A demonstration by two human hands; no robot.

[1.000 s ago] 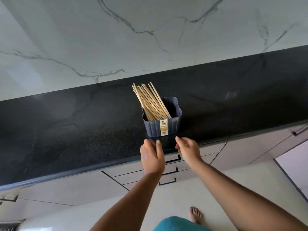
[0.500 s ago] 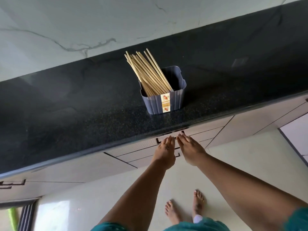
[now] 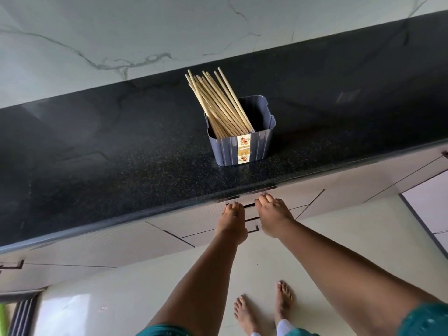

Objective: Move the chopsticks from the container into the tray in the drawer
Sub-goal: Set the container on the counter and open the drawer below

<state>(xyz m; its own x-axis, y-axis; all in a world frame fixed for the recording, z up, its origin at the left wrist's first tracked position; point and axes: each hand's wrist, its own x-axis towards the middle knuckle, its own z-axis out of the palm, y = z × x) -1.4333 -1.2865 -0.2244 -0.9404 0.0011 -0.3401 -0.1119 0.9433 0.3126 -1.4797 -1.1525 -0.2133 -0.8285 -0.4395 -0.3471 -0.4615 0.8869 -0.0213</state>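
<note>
The chopsticks stand in the container at frame centre on the black counter, their long axes leaning toward the upper left, tips up. A second ago my hands hovered by the container; now my left hand and right hand have dropped to the top drawer below the counter edge. Their fingers lie close together at its handle, whether hooked on it I cannot tell, so I judge opening comes next.

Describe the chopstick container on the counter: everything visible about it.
The container is a blue-grey tub, plastic by its look, with ribbed walls, rounded corners and a small lip at its rim. A cream and gold label with red flowers runs down its front. It stands upright on the black speckled countertop, near the front edge, holding a bundle of pale wooden chopsticks leaning left. Neither hand touches it.
</note>
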